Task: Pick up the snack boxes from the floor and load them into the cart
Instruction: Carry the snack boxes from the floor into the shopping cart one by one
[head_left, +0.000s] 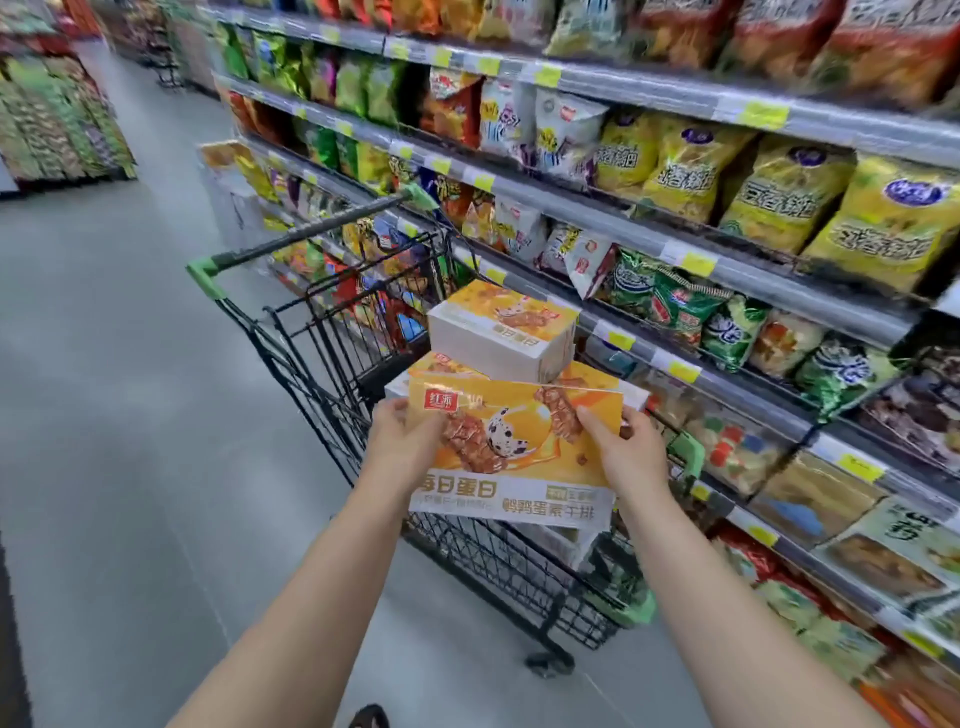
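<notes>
Above the near rim of the black wire shopping cart, a flat orange-and-white cardboard snack box printed with glazed meat strips and a speckled egg is held with its printed face tilted toward the camera; the left hand grasps its left edge and the right hand grasps its right edge, thumbs on the face and fingers hidden behind it. Just beyond the held box, inside the cart, a second box of the same print sits on top of at least one more box of which only an edge shows; how deep that pile goes cannot be seen. On the cart's far side run grey metal shelves of snack bags; on its near side lies grey floor, with no further boxes visible on it.

To load this box well, it likely needs tipping flat and lowering squarely beside or onto the pile, both hands letting go together; set off-centre, it could slide off or tip the upper box.
</notes>
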